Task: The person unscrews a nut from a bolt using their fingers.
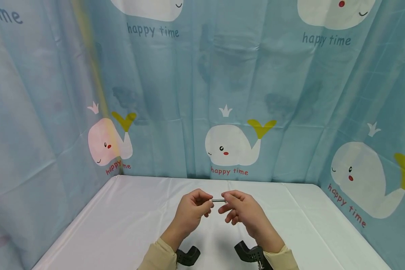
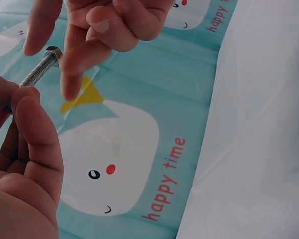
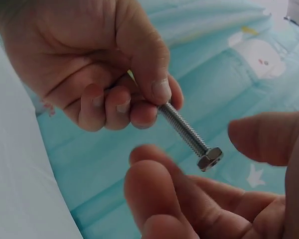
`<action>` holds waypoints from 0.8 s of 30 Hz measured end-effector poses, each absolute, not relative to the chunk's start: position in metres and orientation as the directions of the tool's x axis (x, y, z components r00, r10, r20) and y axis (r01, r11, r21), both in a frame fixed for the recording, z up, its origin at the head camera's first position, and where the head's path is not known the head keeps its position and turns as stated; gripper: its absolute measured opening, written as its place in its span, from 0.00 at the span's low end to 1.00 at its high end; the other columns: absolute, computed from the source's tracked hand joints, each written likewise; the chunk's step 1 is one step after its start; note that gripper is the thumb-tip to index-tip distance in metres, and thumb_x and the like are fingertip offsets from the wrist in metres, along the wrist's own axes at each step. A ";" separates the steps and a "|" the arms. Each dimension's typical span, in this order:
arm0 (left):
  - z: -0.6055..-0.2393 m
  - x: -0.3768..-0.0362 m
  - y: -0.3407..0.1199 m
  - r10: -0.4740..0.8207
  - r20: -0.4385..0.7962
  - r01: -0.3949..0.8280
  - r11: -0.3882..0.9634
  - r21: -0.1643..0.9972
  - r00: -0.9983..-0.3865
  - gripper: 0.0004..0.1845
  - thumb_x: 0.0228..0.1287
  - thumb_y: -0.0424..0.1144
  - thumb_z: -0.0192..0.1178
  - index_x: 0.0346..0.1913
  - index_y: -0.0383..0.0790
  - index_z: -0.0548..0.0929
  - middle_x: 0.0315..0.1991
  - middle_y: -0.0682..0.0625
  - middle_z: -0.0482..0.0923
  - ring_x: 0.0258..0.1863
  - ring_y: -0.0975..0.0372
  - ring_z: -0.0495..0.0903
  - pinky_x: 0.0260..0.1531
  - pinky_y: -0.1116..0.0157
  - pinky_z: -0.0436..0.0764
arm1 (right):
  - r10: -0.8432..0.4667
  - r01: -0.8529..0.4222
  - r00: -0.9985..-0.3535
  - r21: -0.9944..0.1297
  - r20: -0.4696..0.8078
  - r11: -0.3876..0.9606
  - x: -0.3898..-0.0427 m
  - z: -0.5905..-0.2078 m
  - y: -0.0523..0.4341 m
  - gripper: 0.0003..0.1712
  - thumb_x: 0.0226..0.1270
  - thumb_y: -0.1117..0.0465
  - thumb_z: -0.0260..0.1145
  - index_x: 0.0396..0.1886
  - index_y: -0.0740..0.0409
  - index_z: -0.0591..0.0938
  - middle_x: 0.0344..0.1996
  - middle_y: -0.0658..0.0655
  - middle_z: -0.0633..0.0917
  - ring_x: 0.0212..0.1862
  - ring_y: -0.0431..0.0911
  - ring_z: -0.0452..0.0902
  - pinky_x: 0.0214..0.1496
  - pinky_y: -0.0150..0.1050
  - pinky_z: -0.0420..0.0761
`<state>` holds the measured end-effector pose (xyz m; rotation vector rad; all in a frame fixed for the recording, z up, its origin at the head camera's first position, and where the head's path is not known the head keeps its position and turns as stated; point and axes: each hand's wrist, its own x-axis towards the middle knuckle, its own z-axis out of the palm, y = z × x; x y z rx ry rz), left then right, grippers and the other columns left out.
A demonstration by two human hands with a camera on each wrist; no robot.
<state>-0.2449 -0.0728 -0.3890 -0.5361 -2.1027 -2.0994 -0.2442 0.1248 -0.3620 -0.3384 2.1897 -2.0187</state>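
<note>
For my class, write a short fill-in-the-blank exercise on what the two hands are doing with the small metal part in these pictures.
1. The left hand pinches a threaded metal ____ by its shank.
2. A hexagonal ____ sits at the free end of the bolt.
3. The right hand has its fingers beside the nut, above a ____ tablecloth.
4. The curtain behind shows white ____.

Missing words: bolt; nut; white; whales
</note>
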 end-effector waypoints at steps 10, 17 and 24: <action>-0.390 -0.245 -0.071 0.170 0.337 0.334 -0.044 0.941 -0.926 0.07 0.66 0.29 0.62 0.44 0.31 0.82 0.32 0.44 0.82 0.27 0.58 0.78 0.31 0.65 0.82 | -0.273 -0.116 -0.957 -0.991 0.093 0.069 -0.244 -0.363 0.125 0.17 0.74 0.58 0.63 0.50 0.70 0.80 0.32 0.62 0.85 0.25 0.47 0.78 0.27 0.34 0.77; -0.391 -0.245 -0.072 0.170 0.329 0.325 -0.047 0.944 -0.929 0.06 0.66 0.29 0.62 0.44 0.33 0.83 0.33 0.40 0.82 0.27 0.57 0.78 0.32 0.65 0.82 | -0.226 -0.124 -0.968 -0.990 0.105 0.072 -0.245 -0.363 0.124 0.11 0.69 0.65 0.63 0.48 0.65 0.81 0.38 0.64 0.86 0.25 0.49 0.77 0.27 0.35 0.77; -0.390 -0.245 -0.072 0.163 0.326 0.323 -0.048 0.945 -0.931 0.06 0.67 0.30 0.62 0.44 0.34 0.83 0.34 0.40 0.83 0.28 0.57 0.78 0.31 0.65 0.82 | -0.223 -0.137 -0.967 -0.989 0.121 0.058 -0.247 -0.363 0.125 0.11 0.67 0.68 0.62 0.47 0.66 0.81 0.41 0.64 0.86 0.29 0.51 0.82 0.30 0.37 0.80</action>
